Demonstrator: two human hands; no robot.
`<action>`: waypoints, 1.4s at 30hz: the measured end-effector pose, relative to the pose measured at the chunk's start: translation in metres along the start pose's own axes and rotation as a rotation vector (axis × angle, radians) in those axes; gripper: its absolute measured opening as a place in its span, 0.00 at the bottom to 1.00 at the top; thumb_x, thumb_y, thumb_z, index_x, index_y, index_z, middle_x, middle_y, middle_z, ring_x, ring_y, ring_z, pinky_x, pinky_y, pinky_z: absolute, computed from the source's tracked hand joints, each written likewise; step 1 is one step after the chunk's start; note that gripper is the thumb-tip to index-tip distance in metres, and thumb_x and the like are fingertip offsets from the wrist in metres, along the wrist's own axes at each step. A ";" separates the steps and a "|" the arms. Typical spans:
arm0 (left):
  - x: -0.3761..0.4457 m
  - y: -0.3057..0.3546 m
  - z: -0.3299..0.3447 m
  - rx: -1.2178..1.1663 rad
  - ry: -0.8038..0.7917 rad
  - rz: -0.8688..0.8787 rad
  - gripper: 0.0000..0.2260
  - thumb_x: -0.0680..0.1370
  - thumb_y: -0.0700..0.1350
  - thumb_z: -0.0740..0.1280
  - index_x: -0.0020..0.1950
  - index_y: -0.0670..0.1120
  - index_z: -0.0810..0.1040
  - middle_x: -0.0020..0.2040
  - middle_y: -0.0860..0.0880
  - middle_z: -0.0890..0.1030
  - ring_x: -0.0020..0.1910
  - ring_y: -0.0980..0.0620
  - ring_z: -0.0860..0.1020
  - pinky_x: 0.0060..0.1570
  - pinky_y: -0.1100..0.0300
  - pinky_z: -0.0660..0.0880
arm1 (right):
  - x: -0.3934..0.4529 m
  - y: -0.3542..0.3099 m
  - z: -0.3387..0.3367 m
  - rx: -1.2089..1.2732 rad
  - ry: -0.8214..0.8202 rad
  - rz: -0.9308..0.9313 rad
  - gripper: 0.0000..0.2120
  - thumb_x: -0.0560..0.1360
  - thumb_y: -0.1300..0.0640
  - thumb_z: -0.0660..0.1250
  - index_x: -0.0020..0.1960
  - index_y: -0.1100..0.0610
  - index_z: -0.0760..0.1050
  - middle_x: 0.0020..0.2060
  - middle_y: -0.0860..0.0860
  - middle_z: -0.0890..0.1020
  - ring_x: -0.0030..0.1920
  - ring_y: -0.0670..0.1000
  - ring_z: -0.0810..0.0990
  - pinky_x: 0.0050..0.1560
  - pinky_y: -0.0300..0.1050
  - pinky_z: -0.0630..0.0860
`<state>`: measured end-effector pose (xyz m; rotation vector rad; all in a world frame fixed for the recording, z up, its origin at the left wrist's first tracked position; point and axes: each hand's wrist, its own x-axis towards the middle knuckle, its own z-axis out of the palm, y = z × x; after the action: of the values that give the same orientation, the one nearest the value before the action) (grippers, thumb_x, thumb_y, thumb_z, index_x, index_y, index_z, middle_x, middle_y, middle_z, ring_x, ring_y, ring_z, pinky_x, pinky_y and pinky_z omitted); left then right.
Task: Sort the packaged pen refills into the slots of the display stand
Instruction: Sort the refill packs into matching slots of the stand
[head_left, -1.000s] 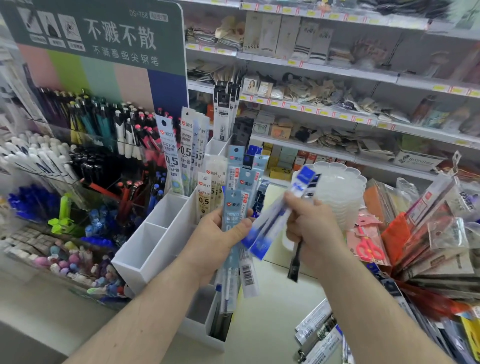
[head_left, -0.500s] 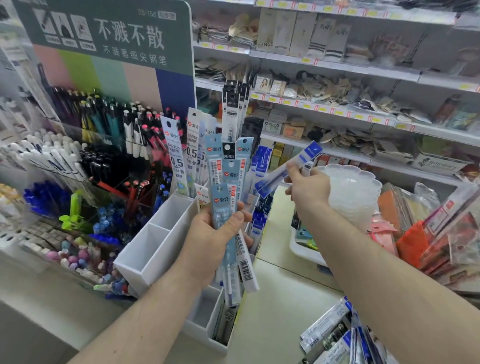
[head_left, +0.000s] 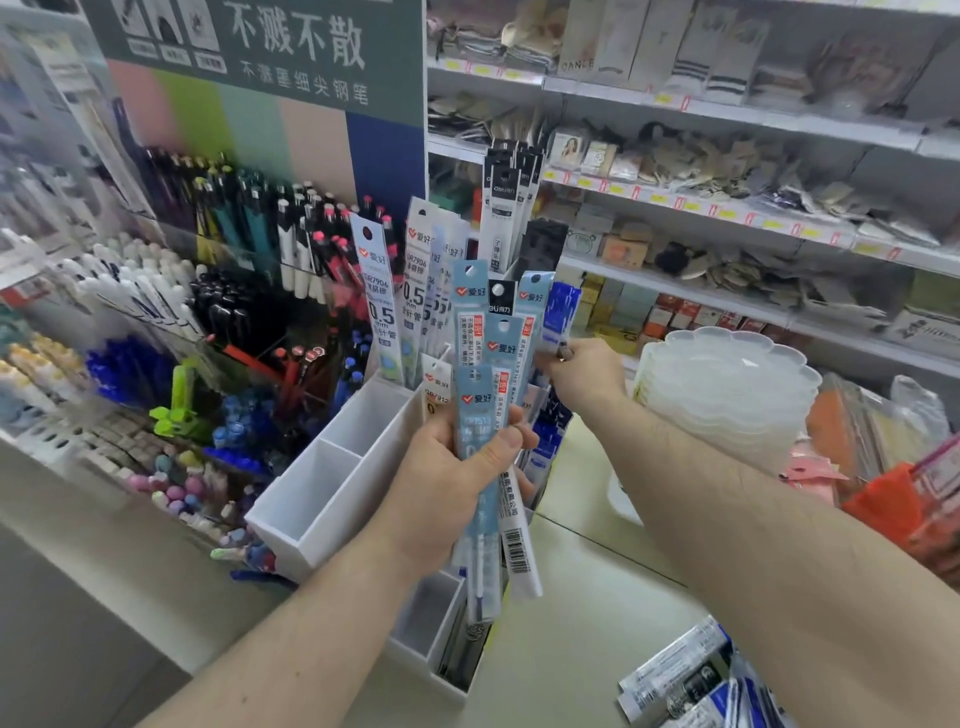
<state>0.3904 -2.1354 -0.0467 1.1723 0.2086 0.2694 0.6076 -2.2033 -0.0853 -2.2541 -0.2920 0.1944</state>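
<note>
My left hand grips a fan of light-blue packaged pen refills upright, in front of the white display stand. My right hand reaches over the stand's right side and pinches a dark-blue refill pack that stands upright among other blue packs there. White and black refill packs stand in the stand's rear slots. Two front-left slots show bare white walls. More refill packs lie on the counter at the lower right.
Racks of pens fill the left under a green sign. A stack of clear scalloped trays sits right of the stand. Red and orange packaged goods crowd the right edge. Shelves of goods run along the back.
My right hand has carried the dark-blue pack from in front of my left hand's bundle up and back over the stand's right side, turning it upright. The left hand's bundle rose slightly.
</note>
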 end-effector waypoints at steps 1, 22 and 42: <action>0.000 0.001 0.000 -0.007 -0.003 -0.005 0.13 0.70 0.43 0.69 0.53 0.43 0.76 0.39 0.50 0.84 0.29 0.52 0.80 0.35 0.58 0.81 | 0.003 0.001 0.001 -0.032 -0.026 0.016 0.09 0.76 0.49 0.70 0.44 0.55 0.82 0.40 0.53 0.84 0.41 0.55 0.81 0.41 0.48 0.76; 0.000 -0.003 -0.003 0.011 -0.013 -0.011 0.13 0.70 0.46 0.70 0.53 0.45 0.77 0.41 0.49 0.85 0.30 0.52 0.81 0.33 0.59 0.80 | -0.079 0.036 -0.055 0.925 -0.190 0.378 0.10 0.82 0.67 0.58 0.53 0.62 0.78 0.39 0.56 0.84 0.38 0.52 0.82 0.40 0.47 0.79; 0.000 -0.004 -0.004 -0.004 -0.011 0.003 0.11 0.70 0.46 0.70 0.52 0.46 0.79 0.41 0.49 0.85 0.31 0.52 0.81 0.34 0.60 0.79 | -0.097 0.053 -0.058 0.920 0.053 0.370 0.06 0.75 0.63 0.61 0.39 0.57 0.70 0.24 0.49 0.73 0.23 0.48 0.71 0.33 0.44 0.64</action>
<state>0.3900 -2.1328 -0.0518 1.1703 0.1965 0.2663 0.5362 -2.3052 -0.0844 -1.3714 0.2227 0.3731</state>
